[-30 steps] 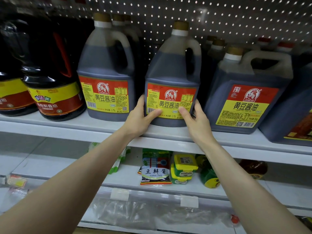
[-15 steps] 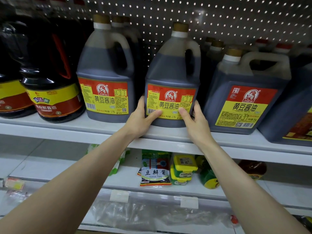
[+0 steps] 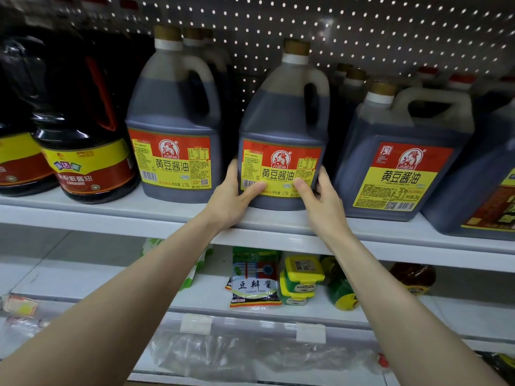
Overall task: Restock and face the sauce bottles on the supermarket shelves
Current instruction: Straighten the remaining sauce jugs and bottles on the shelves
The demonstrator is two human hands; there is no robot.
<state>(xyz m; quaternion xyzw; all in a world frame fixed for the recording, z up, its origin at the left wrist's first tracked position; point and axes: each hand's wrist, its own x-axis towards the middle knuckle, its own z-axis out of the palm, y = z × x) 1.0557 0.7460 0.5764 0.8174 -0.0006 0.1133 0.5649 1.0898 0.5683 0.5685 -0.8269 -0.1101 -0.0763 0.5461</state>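
So at the far left end of the upper shelf [image 3: 111, 215] there were a couple of round dark bottles, the nearer one being the dark bottle with the yellow and red band [image 3: 86, 162], sitting right up at the front edge. Just beside it stood a soy sauce jug [image 3: 172, 135] with a red and yellow label facing out, and more caps lined up behind it toward the pegboard back [image 3: 390, 29]. Then a gap, and around the middle of the shelf, close to the front edge, was the held jug [image 3: 281, 121], same brand, label facing forward. The left hand [image 3: 231, 199] had its grip curled round the jug's lower left side, thumb lying across the label's bottom corner. The right hand [image 3: 320, 201] mirrored it on the lower right side, thumb on the label and fingers wrapped round the side. Couldn't tell if the base was resting on the shelf or just off it. Right of that was a bigger jug [image 3: 401, 162], near the held one but not touching, and another dark one cut off at the right edge. On the lower shelf, between the arms, lay a soybean paste packet [image 3: 255, 285], with stacked yellow-lidded tubs [image 3: 302, 277] just beside it.
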